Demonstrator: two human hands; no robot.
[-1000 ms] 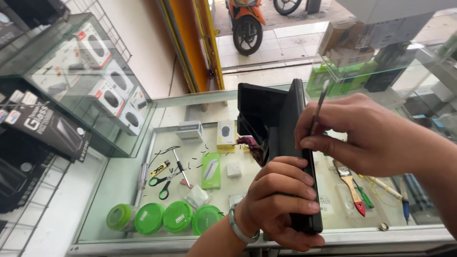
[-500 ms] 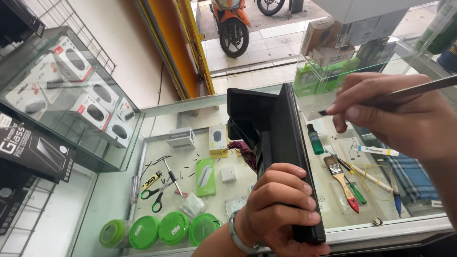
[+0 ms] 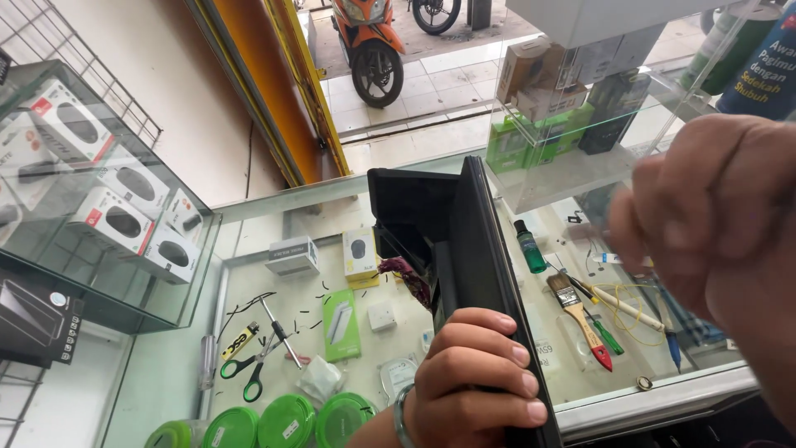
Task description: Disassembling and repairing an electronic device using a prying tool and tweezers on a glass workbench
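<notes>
Fingers of the left hand [image 3: 473, 382] are clamped on the upright black device [image 3: 464, 265], steadied edge-on above the glass bench [image 3: 647, 402], while the blurred right hand's [image 3: 713, 224] grip cannot be told

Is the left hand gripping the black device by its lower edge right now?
Yes, the left hand has its fingers wrapped over the lower edge of the upright black device above the glass counter.

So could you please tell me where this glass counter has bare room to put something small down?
Bare glass lies behind the small white box, toward the doorway. Another patch lies between the scissors and that box. Crowded: around the paintbrush and the green lids.
</notes>
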